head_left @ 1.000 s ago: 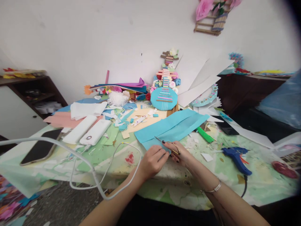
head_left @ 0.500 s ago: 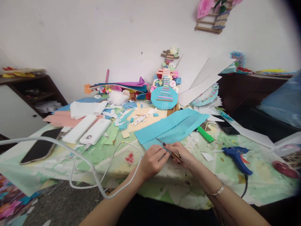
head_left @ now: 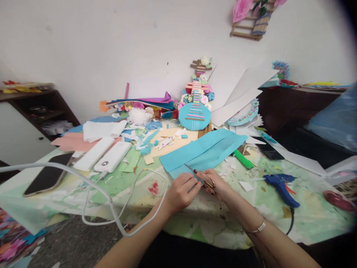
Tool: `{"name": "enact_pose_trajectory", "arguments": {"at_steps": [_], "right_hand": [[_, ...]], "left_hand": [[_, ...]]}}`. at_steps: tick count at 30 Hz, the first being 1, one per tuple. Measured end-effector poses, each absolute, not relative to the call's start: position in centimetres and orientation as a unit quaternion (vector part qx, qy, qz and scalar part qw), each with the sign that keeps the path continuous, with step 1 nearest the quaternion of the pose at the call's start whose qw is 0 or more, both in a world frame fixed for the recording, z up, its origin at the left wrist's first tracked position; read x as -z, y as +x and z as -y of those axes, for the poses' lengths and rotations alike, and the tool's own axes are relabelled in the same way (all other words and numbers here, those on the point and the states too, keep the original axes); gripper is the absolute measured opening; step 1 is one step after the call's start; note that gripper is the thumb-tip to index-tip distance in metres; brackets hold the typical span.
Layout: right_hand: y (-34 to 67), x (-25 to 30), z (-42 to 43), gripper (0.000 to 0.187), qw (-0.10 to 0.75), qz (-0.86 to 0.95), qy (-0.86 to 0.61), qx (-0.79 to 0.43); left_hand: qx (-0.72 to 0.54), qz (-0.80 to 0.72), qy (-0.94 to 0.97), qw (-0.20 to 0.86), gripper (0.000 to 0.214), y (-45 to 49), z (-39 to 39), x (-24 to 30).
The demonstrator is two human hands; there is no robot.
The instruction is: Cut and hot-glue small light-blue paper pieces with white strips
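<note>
A long sheet of light blue paper (head_left: 205, 150) lies across the table in front of me. My right hand (head_left: 216, 182) is closed on a pair of gold-handled scissors (head_left: 200, 174), whose blades reach into the near end of the sheet. My left hand (head_left: 181, 191) is curled, pinching the near edge of the blue paper just left of the blades. A metal bangle sits on my right wrist.
A blue glue gun (head_left: 280, 185) lies to the right, a green strip (head_left: 243, 159) behind it. Two white power banks (head_left: 113, 156), a dark phone (head_left: 48, 174) and a white cable (head_left: 92, 190) lie left. A paper guitar model (head_left: 195, 111) and paper scraps crowd the back.
The scissors and my right hand have crept slightly forward along the blue paper. My left hand has barely shifted.
</note>
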State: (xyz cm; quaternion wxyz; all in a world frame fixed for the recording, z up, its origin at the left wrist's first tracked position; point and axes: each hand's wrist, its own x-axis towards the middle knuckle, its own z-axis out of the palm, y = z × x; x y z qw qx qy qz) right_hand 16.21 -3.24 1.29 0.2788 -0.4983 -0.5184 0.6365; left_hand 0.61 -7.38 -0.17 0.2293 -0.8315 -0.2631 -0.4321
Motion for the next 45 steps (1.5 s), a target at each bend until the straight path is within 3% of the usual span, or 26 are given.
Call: {"name": "enact_pose_trajectory", "arguments": {"at_steps": [16, 22, 28, 31, 35, 38, 41, 45], "right_hand": [[16.2, -1.5, 3.4, 0.053, 0.263, 0.534, -0.5, -0.629], [17.1, -1.4, 3.4, 0.049, 0.253, 0.549, -0.484, -0.633], [19.4, -3.1, 4.0, 0.057, 0.164, 0.604, -0.468, -0.624], [20.9, -4.5, 3.7, 0.053, 0.113, 0.707, -0.441, -0.541], [22.3, -6.5, 2.0, 0.044, 0.104, 0.856, -0.414, -0.29], [22.5, -7.4, -0.3, 0.035, 0.061, 0.9, -0.391, -0.181], [21.8, -7.3, -2.7, 0.028, 0.036, 0.924, -0.358, -0.131], [20.3, -6.5, -5.2, 0.031, 0.026, 0.939, -0.309, -0.15]], "left_hand": [[0.447, 0.27, -0.826, 0.213, 0.012, 0.6, 7.3, 0.1], [0.524, 0.31, -0.785, 0.116, 0.011, -0.1, 6.7, -1.0], [0.556, 0.392, -0.732, 0.023, 0.007, -2.8, 3.5, -2.8], [0.525, 0.429, -0.735, -0.026, 0.007, -4.6, 0.9, -3.6], [0.48, 0.489, -0.717, -0.125, 0.01, -6.8, -2.3, -4.2], [0.473, 0.52, -0.692, -0.166, 0.014, -8.0, -4.4, -4.1], [0.475, 0.534, -0.67, -0.199, 0.018, -8.7, -5.9, -3.7], [0.497, 0.543, -0.631, -0.244, 0.026, -9.3, -6.7, -2.5]]}}
